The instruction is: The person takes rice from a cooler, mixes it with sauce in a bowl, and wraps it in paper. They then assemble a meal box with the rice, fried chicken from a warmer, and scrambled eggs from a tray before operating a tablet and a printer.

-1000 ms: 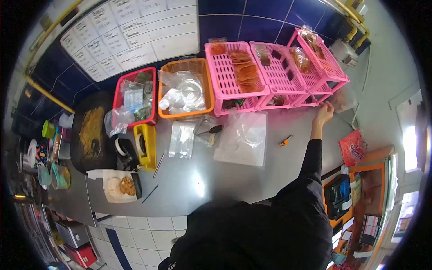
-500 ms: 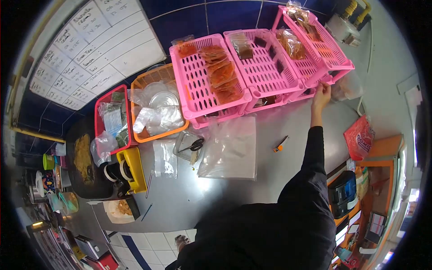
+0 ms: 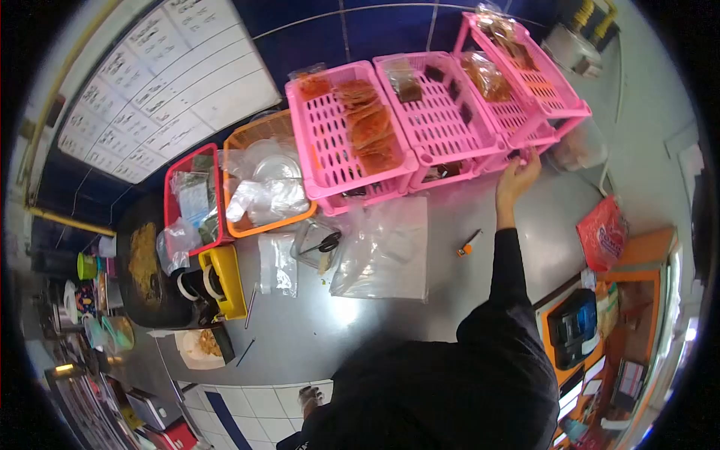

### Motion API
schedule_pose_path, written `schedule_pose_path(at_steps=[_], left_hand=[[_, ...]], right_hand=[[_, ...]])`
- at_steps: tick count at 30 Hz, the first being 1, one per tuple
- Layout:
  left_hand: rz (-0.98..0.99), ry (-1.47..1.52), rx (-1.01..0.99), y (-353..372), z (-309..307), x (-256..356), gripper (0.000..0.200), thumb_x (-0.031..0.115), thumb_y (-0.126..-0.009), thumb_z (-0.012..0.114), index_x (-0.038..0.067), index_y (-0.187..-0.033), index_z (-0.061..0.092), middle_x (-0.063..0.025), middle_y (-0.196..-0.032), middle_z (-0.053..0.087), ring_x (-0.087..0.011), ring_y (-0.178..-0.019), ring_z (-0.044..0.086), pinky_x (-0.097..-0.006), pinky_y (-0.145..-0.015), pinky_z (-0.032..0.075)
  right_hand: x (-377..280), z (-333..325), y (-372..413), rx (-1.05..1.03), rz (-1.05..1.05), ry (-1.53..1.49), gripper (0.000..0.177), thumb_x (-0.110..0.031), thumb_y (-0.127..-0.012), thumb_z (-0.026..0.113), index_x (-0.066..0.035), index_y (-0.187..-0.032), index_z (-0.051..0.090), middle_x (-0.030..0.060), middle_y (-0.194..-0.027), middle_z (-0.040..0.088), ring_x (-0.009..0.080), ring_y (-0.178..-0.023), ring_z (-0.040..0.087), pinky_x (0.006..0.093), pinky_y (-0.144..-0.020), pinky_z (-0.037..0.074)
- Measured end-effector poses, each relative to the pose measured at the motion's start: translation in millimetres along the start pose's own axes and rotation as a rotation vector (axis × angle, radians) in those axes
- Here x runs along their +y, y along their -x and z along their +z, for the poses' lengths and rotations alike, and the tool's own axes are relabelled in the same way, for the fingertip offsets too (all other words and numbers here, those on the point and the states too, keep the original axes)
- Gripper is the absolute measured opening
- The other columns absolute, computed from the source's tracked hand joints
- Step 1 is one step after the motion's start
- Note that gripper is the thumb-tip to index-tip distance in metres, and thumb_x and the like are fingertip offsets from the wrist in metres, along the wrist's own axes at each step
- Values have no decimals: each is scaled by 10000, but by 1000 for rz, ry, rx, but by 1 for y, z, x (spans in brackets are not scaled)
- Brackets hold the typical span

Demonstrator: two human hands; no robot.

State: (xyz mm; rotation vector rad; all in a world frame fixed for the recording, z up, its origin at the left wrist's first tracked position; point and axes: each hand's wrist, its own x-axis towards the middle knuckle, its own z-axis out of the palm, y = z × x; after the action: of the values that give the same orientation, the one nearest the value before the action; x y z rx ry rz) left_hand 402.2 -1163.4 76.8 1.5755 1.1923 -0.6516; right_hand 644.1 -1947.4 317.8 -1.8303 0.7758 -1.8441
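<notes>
At the front edge of the pink stacking rack (image 3: 536,136) on the right is my right hand (image 3: 517,181), its fingers bent up to the lower-tier opening; what they pinch is hidden. Small sachets (image 3: 491,84) of orange-brown contents lie in this rack. Low by the tiled floor, my left hand (image 3: 309,397) shows beside my dark clothing, something clear and shiny about its fingers. Left of the right hand stand a pink basket (image 3: 326,139) with a row of orange sachets (image 3: 369,124) and another pink basket (image 3: 442,127) with a brown sachet (image 3: 406,82).
Clear plastic bags (image 3: 382,259) lie on the metal counter (image 3: 442,315), near scissors (image 3: 328,241) in a clear tray. A box cutter (image 3: 469,244) lies further right. Yellow tape dispenser (image 3: 229,281), orange basket (image 3: 307,211) and red basket (image 3: 223,236) stand left; a red bag (image 3: 602,234) is right.
My right hand has shifted left and slightly down along the rack's front edge, its forearm swinging left. The view has shifted slightly; the baskets stay in place.
</notes>
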Motion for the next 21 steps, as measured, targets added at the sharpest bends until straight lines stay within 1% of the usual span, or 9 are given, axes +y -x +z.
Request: schedule_pose_path(at_steps=[3,8,12,13,16,17,18,20,21], left_hand=[[23,27,34,10,-2,-11,239,39,-769,639,52,-993,560,-140,-815,611,-277,-663,616,-381,-494,488],[-55,-4,130,37,-8,-24,126,118,-793,611,47,-895,596,-116,-813,621,-228,-654,633,-364,-523,506],[68,-70,92,51,-11,-45,193,145,-788,625,54,-953,585,-100,-819,624,-222,-645,629,-357,-536,515],[-88,242,171,57,-5,-49,371,84,-769,671,27,-1100,513,-126,-822,593,-209,-659,604,-337,-488,484],[101,93,266,45,-18,-79,352,164,-786,650,31,-1089,527,-139,-842,609,-204,-616,601,-370,-460,472],[430,-330,409,37,-27,-98,359,176,-847,586,1,-1148,498,-157,-984,604,-246,-830,588,-364,-724,433],[691,-781,715,32,-36,-113,373,188,-908,522,-28,-1207,470,-175,-1127,600,-288,-1045,575,-359,-989,394],[553,-52,909,42,-43,-86,372,181,-895,532,-40,-1192,489,-214,-1195,560,-307,-1101,543,-394,-966,413],[455,75,969,46,-59,-60,343,143,-899,525,-34,-1190,487,-203,-1175,568,-293,-1056,562,-377,-911,447]], right_hand=[[-89,12,13,-50,-74,37,297,-3,-758,575,-4,-1054,568,177,-1095,556,331,-992,542,392,-844,412],[-178,133,17,-655,-536,-199,213,-72,-752,615,-63,-963,592,103,-911,596,308,-946,537,428,-816,409],[-219,264,34,-792,-723,112,266,-232,-772,612,-108,-1008,613,83,-967,612,294,-1002,543,491,-837,395],[-220,298,41,-771,-753,194,269,-240,-775,609,-122,-1016,620,76,-983,617,288,-1005,551,502,-828,399],[-228,342,44,-942,-853,494,265,-281,-806,569,-155,-1024,650,63,-999,643,288,-991,584,541,-783,418],[-236,339,44,-937,-926,520,218,-239,-864,476,-181,-985,648,63,-959,660,273,-907,627,509,-697,460],[-241,347,46,-1029,-828,620,213,-238,-885,461,-177,-961,651,79,-945,665,282,-917,633,514,-715,460],[-244,341,42,-981,-930,518,220,-300,-869,508,-178,-986,648,60,-1001,666,295,-928,635,504,-707,472],[-276,320,34,-1066,-852,575,224,-305,-857,536,-166,-996,643,60,-997,667,298,-913,637,472,-717,486]])
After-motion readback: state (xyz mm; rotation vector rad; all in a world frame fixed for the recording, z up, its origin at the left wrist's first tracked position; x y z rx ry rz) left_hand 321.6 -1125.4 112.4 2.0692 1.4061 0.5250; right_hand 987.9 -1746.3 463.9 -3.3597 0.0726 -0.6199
